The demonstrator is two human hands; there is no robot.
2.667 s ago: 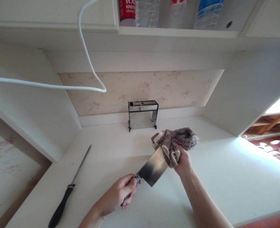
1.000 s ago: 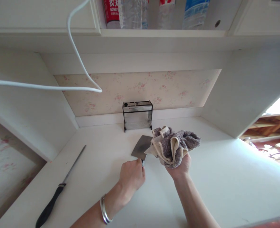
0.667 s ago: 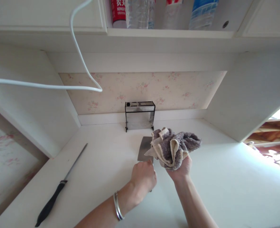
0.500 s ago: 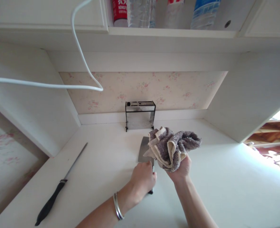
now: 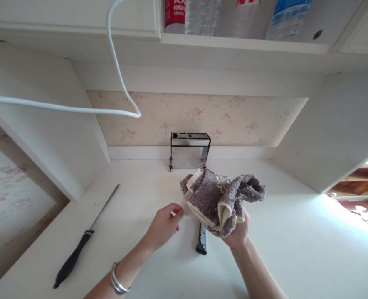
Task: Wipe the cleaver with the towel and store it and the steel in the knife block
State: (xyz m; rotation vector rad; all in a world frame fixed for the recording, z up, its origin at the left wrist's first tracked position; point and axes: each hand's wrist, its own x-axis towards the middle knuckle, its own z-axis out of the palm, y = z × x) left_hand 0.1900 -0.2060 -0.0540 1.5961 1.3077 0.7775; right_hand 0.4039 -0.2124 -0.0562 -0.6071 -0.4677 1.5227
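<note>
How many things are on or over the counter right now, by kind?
Bladed or steel tools: 2, the cleaver lying on the counter with only its handle showing, and the sharpening steel.
Cloths: 1, the towel in the right hand.
Knife holders: 1, the knife block.
Total: 4.

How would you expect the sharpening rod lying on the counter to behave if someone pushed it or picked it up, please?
The sharpening rod is round and thin, so a sideways push would probably roll it across the smooth counter. It looks like stiff metal, unlikely to bend. The thicker black handle probably makes that end heavier when lifted.
</note>
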